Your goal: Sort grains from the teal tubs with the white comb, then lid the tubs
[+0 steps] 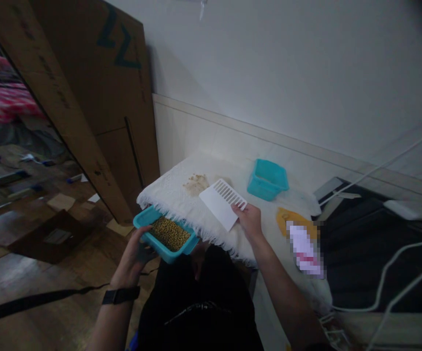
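Left hand [137, 249] grips a turquoise tub [175, 257] of beans [170, 234]; right hand [250, 220] pinches a slotted scoop [218, 207]. Likely scooping, which next needs a steady tub.

An indoor room with homely touches and a makeshift work corner; whether home or workshop cannot be told.
A plain pale wall [269, 63] with a trim strip, a wood-look floor [68, 302] and a cloth-covered surface [163, 183] with a fringed edge look domestic, while a tall printed cardboard box [97, 87], loose cardboard [35, 226] on the floor and white cables [384, 275] at the right suggest makeshift use. Pink patterned fabric [4, 105] shows, blurred, at far left.
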Tool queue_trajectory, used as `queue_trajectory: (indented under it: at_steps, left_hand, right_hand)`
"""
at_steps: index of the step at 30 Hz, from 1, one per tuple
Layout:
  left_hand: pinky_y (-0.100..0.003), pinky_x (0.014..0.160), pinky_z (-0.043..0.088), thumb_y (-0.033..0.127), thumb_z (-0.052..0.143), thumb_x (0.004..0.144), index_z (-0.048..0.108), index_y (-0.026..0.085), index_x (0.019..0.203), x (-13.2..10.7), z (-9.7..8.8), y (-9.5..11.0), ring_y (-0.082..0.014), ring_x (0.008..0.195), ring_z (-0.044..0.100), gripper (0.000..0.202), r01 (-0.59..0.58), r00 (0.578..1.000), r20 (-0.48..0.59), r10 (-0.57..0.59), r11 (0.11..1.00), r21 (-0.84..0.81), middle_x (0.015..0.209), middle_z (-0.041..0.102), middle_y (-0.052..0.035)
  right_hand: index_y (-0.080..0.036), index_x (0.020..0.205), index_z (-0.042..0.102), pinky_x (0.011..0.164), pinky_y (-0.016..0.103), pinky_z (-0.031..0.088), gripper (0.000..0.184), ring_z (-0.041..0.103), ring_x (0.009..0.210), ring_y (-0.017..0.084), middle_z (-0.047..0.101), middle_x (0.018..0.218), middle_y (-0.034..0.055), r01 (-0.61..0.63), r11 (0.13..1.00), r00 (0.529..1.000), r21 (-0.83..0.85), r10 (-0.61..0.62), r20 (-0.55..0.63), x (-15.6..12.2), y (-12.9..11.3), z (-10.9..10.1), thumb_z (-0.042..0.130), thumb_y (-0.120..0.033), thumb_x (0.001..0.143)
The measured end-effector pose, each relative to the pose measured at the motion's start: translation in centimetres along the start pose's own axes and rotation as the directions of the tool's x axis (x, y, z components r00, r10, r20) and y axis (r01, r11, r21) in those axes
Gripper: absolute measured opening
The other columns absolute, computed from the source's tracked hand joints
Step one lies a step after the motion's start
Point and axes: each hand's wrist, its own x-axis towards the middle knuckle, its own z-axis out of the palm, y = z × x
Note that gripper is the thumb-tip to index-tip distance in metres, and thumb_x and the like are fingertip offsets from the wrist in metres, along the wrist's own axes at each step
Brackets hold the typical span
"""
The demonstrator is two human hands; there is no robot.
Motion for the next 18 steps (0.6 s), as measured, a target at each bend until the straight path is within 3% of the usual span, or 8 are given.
queue_trajectory:
  at_steps: [7, 13, 18]
  left_hand:
    - [-0.038, 0.059, 0.062, 0.035, 0.090, 0.078, 0.075, 0.022, 0.102, -0.9, 0.7, -0.2, -0.0263, 0.072, 0.071, 0.032, 0.014, 1.000, 0.005, -0.015, 0.999, 0.052, 0.093, 0.076, -0.0087]
    - [-0.038, 0.062, 0.063, 0.033, 0.093, 0.075, 0.075, 0.023, 0.107, -1.2, 0.4, -0.2, -0.0255, 0.073, 0.071, 0.038, 0.000, 1.000, 0.013, 0.000, 0.998, 0.055, 0.090, 0.074, -0.0059]
    - [-0.038, 0.064, 0.063, 0.037, 0.094, 0.074, 0.074, 0.024, 0.111, -1.2, 0.4, -0.3, -0.0257, 0.074, 0.072, 0.044, -0.005, 1.000, 0.015, 0.004, 0.998, 0.065, 0.094, 0.076, -0.0071]
  right_hand:
    - [-0.020, 0.085, 0.087, 0.071, 0.042, 0.069, 0.056, 0.088, 0.085, 0.037, 0.092, 0.091, 0.0151, 0.018, 1.000, 1.000, 0.003, -0.018, -0.010, 0.2, -1.1, -1.5, 0.088, -0.072, 0.065]
    - [-0.020, 0.088, 0.088, 0.064, 0.037, 0.065, 0.053, 0.084, 0.075, 0.033, 0.090, 0.084, 0.0111, 0.043, 0.999, 0.999, 0.004, -0.043, -0.025, -3.6, -2.1, -2.4, 0.087, -0.072, 0.077]
    - [-0.022, 0.085, 0.086, 0.069, 0.037, 0.064, 0.050, 0.082, 0.073, 0.030, 0.088, 0.079, 0.0085, 0.118, 0.990, 0.979, -0.081, -0.130, -0.156, -7.0, -2.4, -1.3, 0.083, -0.071, 0.087]
